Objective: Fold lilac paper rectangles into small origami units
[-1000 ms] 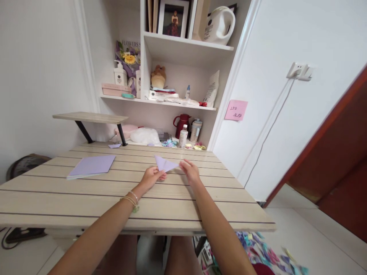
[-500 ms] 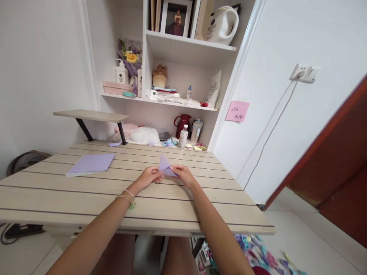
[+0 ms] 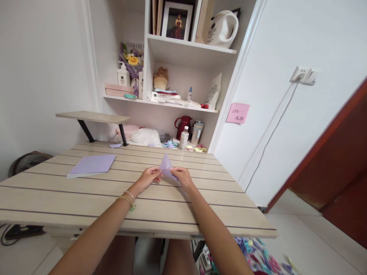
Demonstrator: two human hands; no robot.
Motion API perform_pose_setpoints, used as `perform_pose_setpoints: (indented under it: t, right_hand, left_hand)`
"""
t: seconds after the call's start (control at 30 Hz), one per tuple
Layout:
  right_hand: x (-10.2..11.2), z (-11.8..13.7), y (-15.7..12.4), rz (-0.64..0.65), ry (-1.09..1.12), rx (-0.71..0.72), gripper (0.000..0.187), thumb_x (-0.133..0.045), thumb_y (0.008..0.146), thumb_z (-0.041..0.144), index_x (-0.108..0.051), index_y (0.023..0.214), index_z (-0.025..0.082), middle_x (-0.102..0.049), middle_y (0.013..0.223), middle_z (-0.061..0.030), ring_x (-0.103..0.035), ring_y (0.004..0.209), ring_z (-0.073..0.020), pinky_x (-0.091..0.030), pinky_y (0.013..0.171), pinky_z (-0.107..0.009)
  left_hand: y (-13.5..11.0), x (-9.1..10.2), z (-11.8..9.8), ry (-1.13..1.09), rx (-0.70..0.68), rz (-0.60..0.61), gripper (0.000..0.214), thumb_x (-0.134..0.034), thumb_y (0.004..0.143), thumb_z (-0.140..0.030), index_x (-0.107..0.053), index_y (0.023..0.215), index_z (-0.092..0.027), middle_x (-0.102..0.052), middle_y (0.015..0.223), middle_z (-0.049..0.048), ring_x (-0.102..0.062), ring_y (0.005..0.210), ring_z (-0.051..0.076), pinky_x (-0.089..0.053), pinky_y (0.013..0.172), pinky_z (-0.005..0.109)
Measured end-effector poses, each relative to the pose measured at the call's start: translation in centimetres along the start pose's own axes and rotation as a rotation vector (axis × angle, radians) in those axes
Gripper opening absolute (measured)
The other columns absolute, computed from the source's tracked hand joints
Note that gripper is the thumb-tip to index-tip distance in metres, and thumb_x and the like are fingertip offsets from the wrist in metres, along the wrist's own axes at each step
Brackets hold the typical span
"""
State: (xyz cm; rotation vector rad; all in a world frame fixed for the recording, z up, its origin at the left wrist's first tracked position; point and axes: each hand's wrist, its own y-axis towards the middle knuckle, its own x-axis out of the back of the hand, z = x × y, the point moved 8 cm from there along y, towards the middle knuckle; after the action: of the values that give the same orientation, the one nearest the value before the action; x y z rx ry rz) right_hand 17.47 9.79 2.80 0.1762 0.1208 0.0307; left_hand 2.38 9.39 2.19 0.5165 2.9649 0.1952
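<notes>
A folded sheet of purple paper (image 3: 165, 162) is held between both hands just over the slatted wooden table (image 3: 94, 198); its pointed tip faces away from me. My left hand (image 3: 151, 176) pinches the left side of the paper. On the right side, my right hand (image 3: 182, 176) grips it with thumb and fingers, hiding part of that edge. A stack of purple paper (image 3: 92, 164) lies to the left on the table, apart from my hands.
A raised wooden shelf (image 3: 93, 117) on black legs stands at the back left, with a small purple paper piece (image 3: 116, 145) beside it. A bottle (image 3: 184, 138) and a red jug (image 3: 182, 128) stand behind the table. Colourful folded pieces (image 3: 258, 256) cover the floor at right.
The paper's lower right part has shifted, and a flap now shows below my right fingers. My right hand has moved slightly; the view has tilted up a little.
</notes>
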Motion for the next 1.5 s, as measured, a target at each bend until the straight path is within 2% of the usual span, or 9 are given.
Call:
perform_pose_setpoints:
  t: [0.2, 0.3, 0.63, 0.87, 1.0, 1.07, 1.2, 1.37, 1.5]
  right_hand:
    - [-1.9, 0.0, -1.0, 0.171, 0.255, -0.126, 0.033, -0.068, 0.060, 0.047, -0.064, 0.062, 0.014, -0.059, 0.056, -0.0014, -0.049, 0.050, -0.0104, -0.042, 0.052, -0.024]
    - [-2.4, 0.1, -1.4, 0.225, 0.304, -0.175, 0.031, -0.069, 0.061, 0.045, -0.063, 0.066, 0.015, -0.059, 0.057, -0.0001, -0.049, 0.049, -0.0093, -0.044, 0.057, -0.025]
    - [-2.7, 0.4, -1.5, 0.289, 0.324, -0.202, 0.024, -0.070, 0.063, 0.037, -0.064, 0.072, 0.016, -0.060, 0.060, 0.0005, -0.050, 0.051, -0.0094, -0.042, 0.055, -0.023]
    - [-2.2, 0.2, -1.2, 0.251, 0.315, -0.202, 0.025, -0.066, 0.065, 0.037, -0.064, 0.080, 0.017, -0.065, 0.072, -0.0026, -0.057, 0.060, -0.0130, -0.044, 0.053, -0.022]
    - [-1.3, 0.8, -0.9, 0.163, 0.134, -0.093, 0.027, -0.064, 0.062, 0.027, -0.062, 0.088, 0.020, -0.064, 0.078, -0.0012, -0.059, 0.064, -0.0136, -0.046, 0.054, -0.023]
    - [-1.5, 1.2, -0.9, 0.198, 0.024, -0.019, 0.030, -0.063, 0.060, 0.021, -0.060, 0.090, 0.020, -0.064, 0.083, -0.0010, -0.059, 0.064, -0.0135, -0.046, 0.054, -0.023]
    - [-2.0, 2.1, -1.0, 0.245, -0.171, 0.147, 0.023, -0.060, 0.059, 0.019, -0.058, 0.082, 0.017, -0.063, 0.075, -0.0006, -0.056, 0.057, -0.0119, -0.045, 0.052, -0.023]
    - [-2.6, 3.7, -1.4, 0.214, -0.413, 0.411, 0.028, -0.049, 0.060, 0.011, -0.056, 0.086, 0.018, -0.063, 0.079, -0.0011, -0.059, 0.075, -0.0156, -0.046, 0.057, -0.022]
    - [-2.5, 3.9, -1.7, 0.168, -0.597, 0.474, 0.028, -0.047, 0.059, 0.008, -0.060, 0.081, 0.018, -0.064, 0.071, 0.0003, -0.057, 0.063, -0.0141, -0.045, 0.057, -0.023]
  left_hand:
    - [-0.1, -0.2, 0.0, 0.006, 0.008, 0.018, 0.024, -0.066, 0.068, -0.035, -0.062, 0.074, -0.012, -0.063, 0.068, 0.0036, -0.057, 0.054, 0.009, -0.048, 0.054, 0.021]
    - [-0.2, -0.2, 0.1, 0.017, 0.010, 0.022, 0.024, -0.066, 0.067, -0.035, -0.062, 0.075, -0.012, -0.064, 0.069, 0.0038, -0.058, 0.055, 0.010, -0.048, 0.056, 0.022]
    - [-0.1, -0.2, 0.2, 0.046, 0.012, 0.015, 0.025, -0.066, 0.067, -0.036, -0.062, 0.073, -0.012, -0.063, 0.068, 0.0027, -0.058, 0.054, 0.009, -0.048, 0.056, 0.023]
    - [-0.2, -0.3, 0.0, -0.003, 0.005, 0.032, 0.026, -0.065, 0.068, -0.036, -0.061, 0.076, -0.012, -0.062, 0.065, 0.0019, -0.057, 0.053, 0.009, -0.048, 0.055, 0.021]
    - [0.1, 0.2, 0.3, -0.025, 0.006, 0.013, 0.028, -0.063, 0.069, -0.039, -0.060, 0.073, -0.012, -0.062, 0.063, 0.0027, -0.058, 0.051, 0.010, -0.048, 0.052, 0.021]
    - [0.3, 0.4, 0.4, -0.029, 0.011, 0.003, 0.030, -0.062, 0.070, -0.041, -0.060, 0.073, -0.012, -0.063, 0.063, 0.0038, -0.059, 0.052, 0.011, -0.048, 0.052, 0.022]
    - [0.4, 0.3, 0.9, -0.026, 0.056, -0.007, 0.036, -0.056, 0.073, -0.047, -0.061, 0.076, -0.011, -0.065, 0.064, 0.0072, -0.062, 0.057, 0.014, -0.050, 0.057, 0.025]
    - [0.3, -0.2, 1.3, 0.059, 0.122, 0.019, 0.040, -0.057, 0.071, -0.049, -0.062, 0.074, -0.010, -0.067, 0.063, 0.0081, -0.064, 0.059, 0.017, -0.051, 0.063, 0.028]
    - [0.1, -0.6, 1.4, 0.099, 0.144, 0.042, 0.039, -0.059, 0.069, -0.049, -0.065, 0.077, -0.011, -0.068, 0.065, 0.0069, -0.064, 0.062, 0.018, -0.050, 0.067, 0.031]
